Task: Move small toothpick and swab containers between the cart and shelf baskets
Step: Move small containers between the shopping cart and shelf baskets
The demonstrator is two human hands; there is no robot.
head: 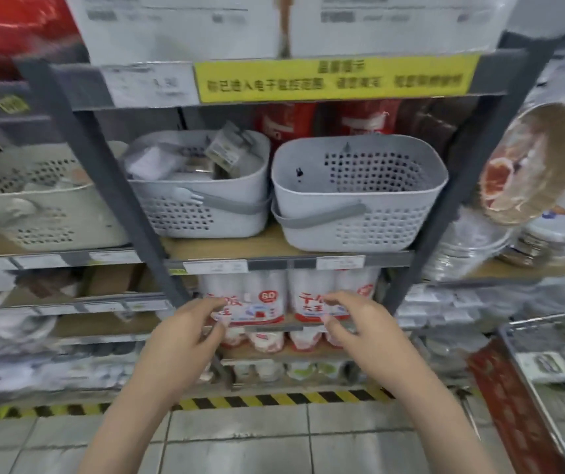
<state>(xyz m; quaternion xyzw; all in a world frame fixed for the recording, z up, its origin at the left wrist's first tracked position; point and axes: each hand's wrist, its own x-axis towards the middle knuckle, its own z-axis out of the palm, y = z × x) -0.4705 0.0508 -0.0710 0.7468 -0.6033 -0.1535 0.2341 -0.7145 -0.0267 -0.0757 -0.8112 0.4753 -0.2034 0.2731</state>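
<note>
Looking down from the head view, I have both hands raised in front of the shelving, below the two grey baskets. My left hand [190, 328] sits at about 7 o'clock from the left basket [202, 213], fingers loosely curled and holding nothing that I can make out. My right hand [364, 328] mirrors it at about 6 o'clock under the right basket [359, 224], fingers also curled and relaxed, apparently empty, though blur makes the fingertips hard to read.

The left basket holds a jumble of small packs [185, 162], some clear and boxy, one tagged card tilted near the far rim; I cannot tell which are toothpicks and which are swabs. The right basket looks nearly bare inside. The cart [548, 364] stands at 3 o'clock from my right hand, well apart from the baskets.

I judge these little containers to be light, stiff thin plastic, likely slick and prone to popping a lid if squeezed. I would pinch each across its short sides, near the middle, with gentle pressure, and lift straight up clear of the rim.
</note>
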